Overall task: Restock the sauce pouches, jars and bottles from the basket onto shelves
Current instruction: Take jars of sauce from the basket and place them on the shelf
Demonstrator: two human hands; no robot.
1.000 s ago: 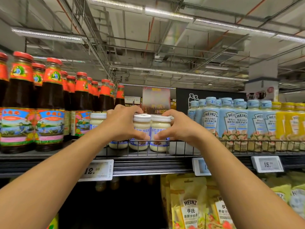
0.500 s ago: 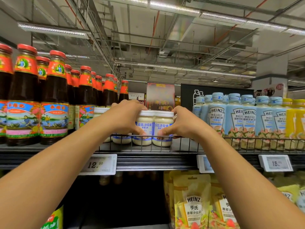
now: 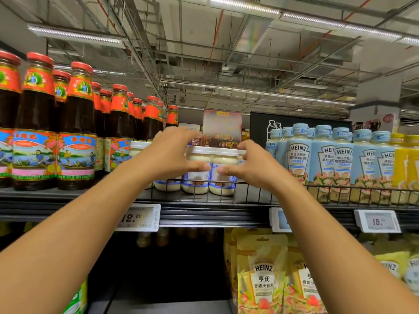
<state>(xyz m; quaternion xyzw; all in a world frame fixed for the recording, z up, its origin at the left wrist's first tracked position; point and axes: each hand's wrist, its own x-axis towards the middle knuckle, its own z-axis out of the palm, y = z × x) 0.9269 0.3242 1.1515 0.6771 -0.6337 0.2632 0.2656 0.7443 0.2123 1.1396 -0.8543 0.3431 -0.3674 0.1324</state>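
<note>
Your left hand and right hand are both raised to the top shelf, one on each side of a pair of white jars. Each hand is spread in a wide curve, fingers up near the lids and thumbs stretched in towards each other across the jar fronts. Neither hand is closed round anything. The thumb tips sit in front of the labels, but you cannot tell whether they touch the glass.

The two jars stand upright and side by side on the shelf, touching, just behind the low wire rail at the near edge. More jars of the same kind stand to their left, partly hidden by your left hand, and the edge of another shows at the right, behind your right hand.

Left of the jars is a row of dark sauce bottles with red caps, running from near to far. Right of the jars are pale blue squeeze bottles, then yellow bottles at the far right. A blurred sign card stands behind the jars.

Price tags hang on the shelf's front edge. On the shelf below, at the right, stand yellow sauce pouches.
</note>
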